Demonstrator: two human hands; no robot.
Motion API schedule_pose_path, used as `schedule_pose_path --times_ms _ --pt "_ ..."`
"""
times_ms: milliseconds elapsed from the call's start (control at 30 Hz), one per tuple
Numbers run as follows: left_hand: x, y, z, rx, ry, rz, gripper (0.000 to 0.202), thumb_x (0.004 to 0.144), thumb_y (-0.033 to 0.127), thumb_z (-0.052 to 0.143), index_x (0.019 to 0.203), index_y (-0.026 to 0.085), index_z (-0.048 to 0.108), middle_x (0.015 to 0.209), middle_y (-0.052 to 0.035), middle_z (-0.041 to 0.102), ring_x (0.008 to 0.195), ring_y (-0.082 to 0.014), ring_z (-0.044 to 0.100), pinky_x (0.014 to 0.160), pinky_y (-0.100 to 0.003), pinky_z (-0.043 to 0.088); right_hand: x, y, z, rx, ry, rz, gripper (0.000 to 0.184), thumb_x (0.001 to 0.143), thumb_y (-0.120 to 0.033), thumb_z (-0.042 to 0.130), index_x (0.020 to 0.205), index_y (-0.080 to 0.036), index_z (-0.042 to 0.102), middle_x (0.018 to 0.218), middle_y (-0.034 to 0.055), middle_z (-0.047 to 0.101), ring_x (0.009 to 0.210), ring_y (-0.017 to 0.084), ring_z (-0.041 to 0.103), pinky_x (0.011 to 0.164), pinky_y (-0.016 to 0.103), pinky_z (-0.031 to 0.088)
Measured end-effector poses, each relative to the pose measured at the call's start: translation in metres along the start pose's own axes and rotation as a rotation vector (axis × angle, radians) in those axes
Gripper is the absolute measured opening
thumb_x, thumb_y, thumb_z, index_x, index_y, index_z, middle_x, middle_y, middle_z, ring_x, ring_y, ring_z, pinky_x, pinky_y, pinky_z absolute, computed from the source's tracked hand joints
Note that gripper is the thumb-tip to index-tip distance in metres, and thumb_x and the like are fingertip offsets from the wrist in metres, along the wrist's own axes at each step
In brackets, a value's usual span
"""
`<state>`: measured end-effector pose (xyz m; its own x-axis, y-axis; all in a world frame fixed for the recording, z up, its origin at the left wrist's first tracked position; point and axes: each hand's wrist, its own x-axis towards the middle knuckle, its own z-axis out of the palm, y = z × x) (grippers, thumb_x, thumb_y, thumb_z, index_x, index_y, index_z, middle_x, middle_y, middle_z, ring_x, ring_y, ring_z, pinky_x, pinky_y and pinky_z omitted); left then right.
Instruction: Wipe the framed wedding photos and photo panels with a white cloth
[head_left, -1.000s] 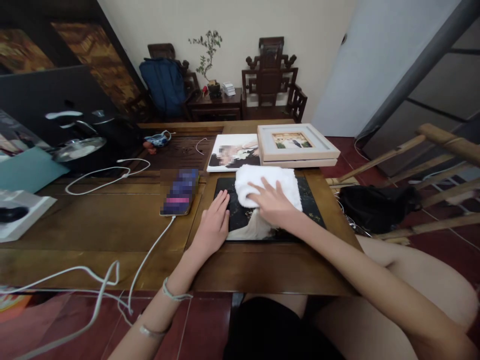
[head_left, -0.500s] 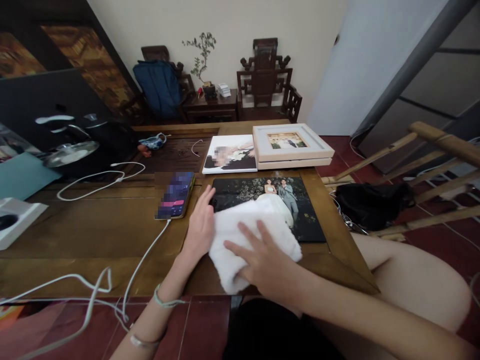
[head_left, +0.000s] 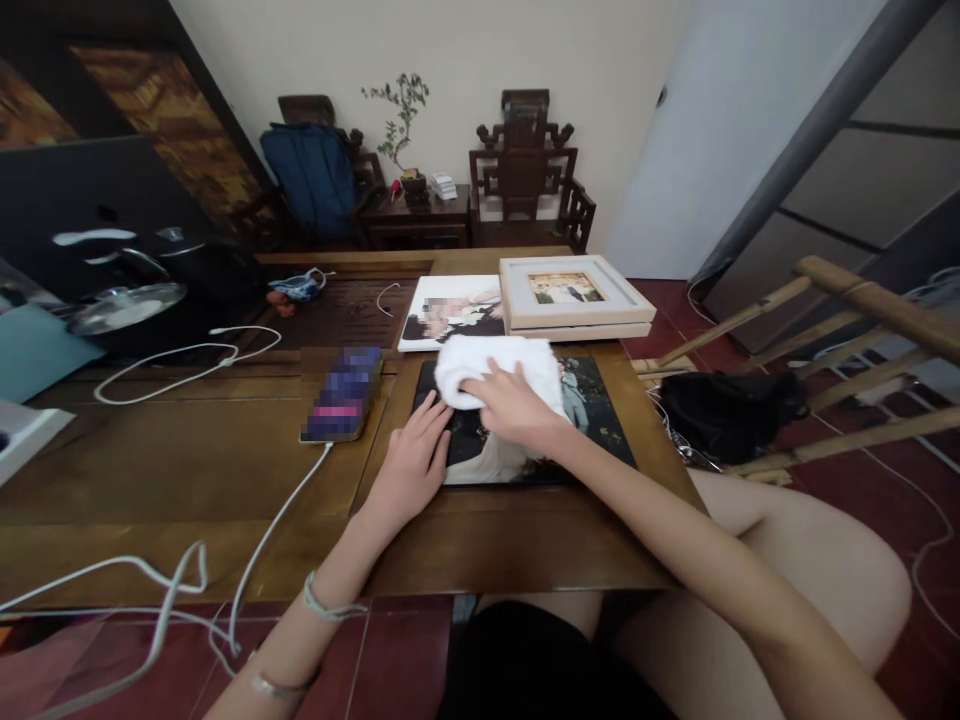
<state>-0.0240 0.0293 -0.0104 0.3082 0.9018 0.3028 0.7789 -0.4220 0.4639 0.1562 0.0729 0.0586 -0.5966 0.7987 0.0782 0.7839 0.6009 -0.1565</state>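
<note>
A white towel (head_left: 517, 355) lies bunched over the upper part of a dark wedding photo panel (head_left: 600, 425), hiding some of the printed couple. My right hand (head_left: 517, 405) presses down on the towel and grips it, its fingers partly sunk in the folds. At the panel's left edge, my left hand (head_left: 416, 455) rests flat with its fingers stretched out, the tips close to the towel. The panel lies flat near the front of the wooden table (head_left: 517, 545).
Behind the panel lie a white photo print (head_left: 454, 315) and stacked pale wooden frames (head_left: 634, 300). To the left is a phone (head_left: 345, 395) with a white cable (head_left: 277, 540). A kettle and pot (head_left: 127, 305) stand farther left. A bamboo rack (head_left: 862, 295) stands at right.
My right hand has moved the towel away from me, from the panel's lower part to its upper edge. My left hand has shifted slightly nearer and now lies flatter.
</note>
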Motion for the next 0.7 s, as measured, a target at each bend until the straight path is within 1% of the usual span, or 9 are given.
schedule_pose_path --times_ms 67,133,233,333,433,500,567,633,700 --pt "0.000 -0.002 0.001 0.000 0.010 -0.014 0.039 0.093 0.022 0.037 0.129 0.019 0.050 0.139 -0.0121 0.050 0.135 -0.0263 0.037 0.104 -0.053 0.035 0.028 -0.012 0.002 0.020 0.012 -0.041 0.053 0.075 -0.004 0.039 0.123 -0.024 0.052 0.118 0.0077 0.063 0.117 0.033 0.046 0.091 0.063 0.038" --pt "0.001 -0.004 0.002 -0.005 0.001 -0.021 0.037 0.093 0.021 0.037 0.126 0.018 0.052 0.137 -0.0121 0.051 0.133 -0.0269 0.039 0.104 -0.052 0.036 0.043 -0.021 0.002 0.032 0.016 -0.066 0.052 0.076 -0.004 0.038 0.121 -0.025 0.052 0.113 0.0071 0.064 0.113 0.031 0.049 0.089 0.060 0.039" --pt "0.001 -0.004 0.002 -0.016 0.001 -0.014 0.039 0.093 0.022 0.037 0.128 0.017 0.052 0.137 -0.0123 0.051 0.134 -0.0263 0.037 0.105 -0.052 0.035 0.039 -0.019 0.001 0.033 0.025 -0.082 0.049 0.078 -0.004 0.038 0.121 -0.023 0.053 0.110 0.0094 0.064 0.114 0.029 0.049 0.091 0.056 0.039" --pt "0.002 -0.001 0.002 -0.037 0.019 -0.004 0.041 0.093 0.022 0.038 0.132 0.018 0.048 0.140 -0.0111 0.049 0.136 -0.0249 0.034 0.106 -0.052 0.034 0.011 0.005 -0.002 0.014 0.031 -0.072 0.049 0.077 -0.002 0.038 0.121 -0.019 0.052 0.116 0.0131 0.062 0.122 0.029 0.044 0.098 0.055 0.033" --pt "0.002 0.002 0.001 -0.047 0.016 -0.007 0.042 0.092 0.022 0.038 0.134 0.020 0.046 0.142 -0.0093 0.046 0.138 -0.0238 0.032 0.106 -0.053 0.034 -0.026 0.044 -0.005 -0.021 0.029 0.001 0.047 0.074 0.001 0.038 0.115 -0.012 0.056 0.124 0.0200 0.057 0.132 0.031 0.034 0.103 0.058 0.026" --pt "0.003 0.003 0.001 -0.045 0.016 -0.018 0.042 0.092 0.022 0.039 0.133 0.021 0.046 0.143 -0.0087 0.046 0.137 -0.0237 0.033 0.105 -0.054 0.034 -0.050 0.072 -0.006 -0.039 0.016 0.059 0.049 0.069 0.004 0.037 0.112 -0.010 0.058 0.127 0.0226 0.055 0.133 0.033 0.033 0.103 0.060 0.025" --pt "0.003 0.002 0.001 -0.046 0.022 -0.025 0.042 0.091 0.022 0.039 0.133 0.022 0.047 0.142 -0.0081 0.046 0.137 -0.0239 0.033 0.104 -0.056 0.034 -0.074 0.093 -0.005 -0.070 0.015 0.119 0.051 0.068 0.005 0.037 0.113 -0.009 0.058 0.131 0.0221 0.052 0.135 0.032 0.031 0.105 0.060 0.025" --pt "0.002 0.002 0.001 -0.050 0.034 -0.023 0.042 0.091 0.022 0.039 0.132 0.023 0.047 0.142 -0.0078 0.047 0.137 -0.0240 0.034 0.104 -0.057 0.034 -0.099 0.100 -0.002 -0.099 0.023 0.133 0.052 0.066 0.006 0.038 0.110 -0.012 0.060 0.137 0.0181 0.048 0.137 0.031 0.026 0.107 0.060 0.025" --pt "0.002 0.002 0.001 -0.053 0.041 -0.021 0.041 0.091 0.022 0.039 0.132 0.024 0.047 0.141 -0.0080 0.048 0.136 -0.0240 0.035 0.104 -0.057 0.034 -0.125 0.090 0.002 -0.119 0.033 0.086 0.050 0.063 0.007 0.038 0.100 -0.015 0.064 0.144 0.0124 0.041 0.140 0.032 0.018 0.108 0.062 0.023"
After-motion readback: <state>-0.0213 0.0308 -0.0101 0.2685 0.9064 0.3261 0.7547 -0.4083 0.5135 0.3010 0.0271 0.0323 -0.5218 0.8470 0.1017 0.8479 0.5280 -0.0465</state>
